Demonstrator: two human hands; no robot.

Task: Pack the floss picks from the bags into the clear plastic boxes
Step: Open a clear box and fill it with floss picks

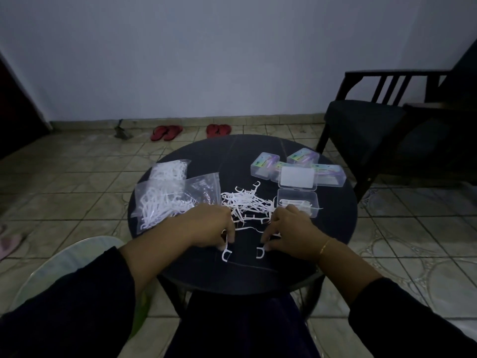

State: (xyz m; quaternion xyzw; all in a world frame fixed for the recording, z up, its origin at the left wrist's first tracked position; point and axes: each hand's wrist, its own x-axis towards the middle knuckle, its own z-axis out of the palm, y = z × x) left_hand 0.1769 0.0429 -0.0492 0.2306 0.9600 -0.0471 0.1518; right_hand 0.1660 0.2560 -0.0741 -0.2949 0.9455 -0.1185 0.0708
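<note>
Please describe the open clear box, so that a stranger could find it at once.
On the round dark table, look right of the loose floss picks, near the right hand. The open clear box lies nearest the person; unlike the closed boxes behind it, its lid stands open.

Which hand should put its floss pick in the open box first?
Probably the right hand: it pinches a floss pick, and the open box lies just beyond it. The left hand is farther away.
</note>
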